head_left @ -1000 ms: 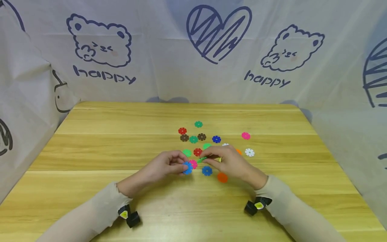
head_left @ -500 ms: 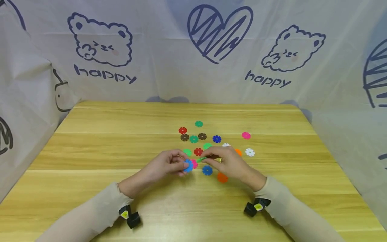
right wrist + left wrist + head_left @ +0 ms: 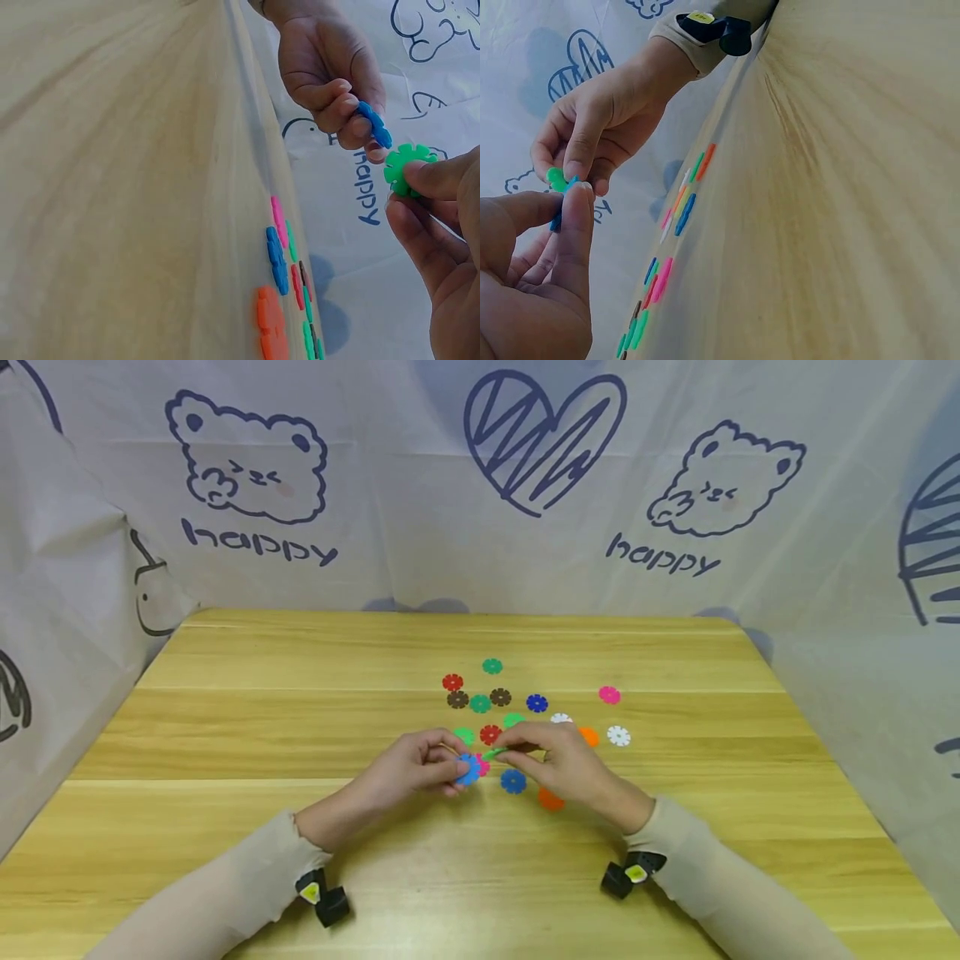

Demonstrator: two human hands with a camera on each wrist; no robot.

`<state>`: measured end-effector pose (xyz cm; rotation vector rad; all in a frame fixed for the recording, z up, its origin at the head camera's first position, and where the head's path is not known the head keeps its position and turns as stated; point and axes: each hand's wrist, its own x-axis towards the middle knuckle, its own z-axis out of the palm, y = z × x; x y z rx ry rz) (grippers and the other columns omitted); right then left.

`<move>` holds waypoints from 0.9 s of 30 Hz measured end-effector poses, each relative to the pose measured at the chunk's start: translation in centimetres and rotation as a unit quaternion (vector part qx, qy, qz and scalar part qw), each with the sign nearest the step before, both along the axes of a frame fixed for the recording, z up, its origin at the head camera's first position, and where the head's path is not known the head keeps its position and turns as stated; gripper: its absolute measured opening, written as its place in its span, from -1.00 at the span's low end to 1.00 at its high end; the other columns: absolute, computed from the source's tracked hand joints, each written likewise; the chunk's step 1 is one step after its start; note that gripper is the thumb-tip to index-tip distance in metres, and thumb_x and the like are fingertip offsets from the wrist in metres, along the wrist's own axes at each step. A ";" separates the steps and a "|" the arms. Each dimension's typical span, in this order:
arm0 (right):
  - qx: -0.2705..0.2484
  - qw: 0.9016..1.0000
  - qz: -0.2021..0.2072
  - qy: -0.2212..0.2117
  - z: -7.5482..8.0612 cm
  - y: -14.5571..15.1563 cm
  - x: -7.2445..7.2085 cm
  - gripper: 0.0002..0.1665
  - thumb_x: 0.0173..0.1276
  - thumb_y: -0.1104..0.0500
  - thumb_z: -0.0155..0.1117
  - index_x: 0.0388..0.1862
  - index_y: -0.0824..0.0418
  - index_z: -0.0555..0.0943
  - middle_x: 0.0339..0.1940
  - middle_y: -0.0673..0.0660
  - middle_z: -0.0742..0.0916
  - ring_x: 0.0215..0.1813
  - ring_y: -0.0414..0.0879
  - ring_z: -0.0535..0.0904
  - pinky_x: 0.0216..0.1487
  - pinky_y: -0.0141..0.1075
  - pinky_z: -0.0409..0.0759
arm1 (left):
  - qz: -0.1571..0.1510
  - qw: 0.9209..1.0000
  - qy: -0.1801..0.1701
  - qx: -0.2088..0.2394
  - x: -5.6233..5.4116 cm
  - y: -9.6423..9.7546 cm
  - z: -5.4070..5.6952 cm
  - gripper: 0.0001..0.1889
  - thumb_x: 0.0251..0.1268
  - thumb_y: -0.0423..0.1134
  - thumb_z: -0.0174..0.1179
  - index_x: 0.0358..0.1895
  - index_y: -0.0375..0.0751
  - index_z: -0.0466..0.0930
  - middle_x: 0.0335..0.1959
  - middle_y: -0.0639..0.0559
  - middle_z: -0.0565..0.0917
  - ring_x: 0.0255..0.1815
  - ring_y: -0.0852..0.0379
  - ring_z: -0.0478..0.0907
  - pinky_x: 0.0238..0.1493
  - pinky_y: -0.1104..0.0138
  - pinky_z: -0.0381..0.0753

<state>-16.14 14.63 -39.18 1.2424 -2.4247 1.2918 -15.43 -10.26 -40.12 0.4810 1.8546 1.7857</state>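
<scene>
Between thumb and fingers my left hand (image 3: pixel 423 766) pinches a blue notched disc (image 3: pixel 468 769), a flat snowflake-shaped building piece, raised over the table. My right hand (image 3: pixel 562 760) pinches a bright green notched disc (image 3: pixel 492 753) of the same kind, seen nearly edge-on in the head view. In the right wrist view the green disc (image 3: pixel 408 169) faces the camera, and its rim is close beside the blue disc (image 3: pixel 374 124). A pink disc (image 3: pixel 483 765) lies on the table below them, partly covered by the blue one.
Several more notched discs lie loose beyond and beside the hands, among them a red disc (image 3: pixel 491 735), a blue disc (image 3: pixel 513 782) and an orange disc (image 3: pixel 551 798). White discs (image 3: pixel 618 736) lie to the right. A drawn-on white cloth (image 3: pixel 420 543) hangs behind the wooden table (image 3: pixel 262 693).
My right hand has moved slightly left, bringing the green disc up close to the blue disc. My left hand has risen slightly and turned the blue disc a little.
</scene>
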 end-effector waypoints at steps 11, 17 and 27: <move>0.011 1.000 0.002 0.017 -0.3 -0.3 -0.2 -0.83 0.28 0.37 0.37 -0.16 0.21 0.70 -0.23 0.00 0.76 -0.18 -0.22 0.68 -0.15 -0.40 0.64 | 0.003 1.000 0.002 0.011 0.0 0.1 -0.1 -0.79 0.42 -0.39 0.15 0.00 -0.43 0.47 -0.27 -0.12 0.69 -0.29 0.05 0.63 -0.13 0.22 0.68; 0.018 1.000 0.001 0.021 -0.6 -0.3 0.0 -0.83 0.27 0.34 0.38 -0.16 0.19 0.70 -0.24 -0.02 0.76 -0.19 -0.24 0.67 -0.13 -0.40 0.64 | 0.007 1.000 -0.009 0.012 0.2 0.1 -0.3 -0.77 0.41 -0.40 0.16 0.02 -0.45 0.45 -0.25 -0.14 0.69 -0.25 -0.03 0.65 -0.16 0.26 0.68; 0.023 0.999 0.003 0.032 -0.8 -0.3 0.3 -0.83 0.27 0.35 0.38 -0.16 0.20 0.70 -0.22 0.00 0.76 -0.19 -0.23 0.66 -0.13 -0.39 0.63 | 0.004 1.000 -0.007 0.008 0.4 0.3 -0.2 -0.78 0.41 -0.40 0.16 0.02 -0.42 0.46 -0.26 -0.14 0.67 -0.23 -0.07 0.64 -0.14 0.22 0.68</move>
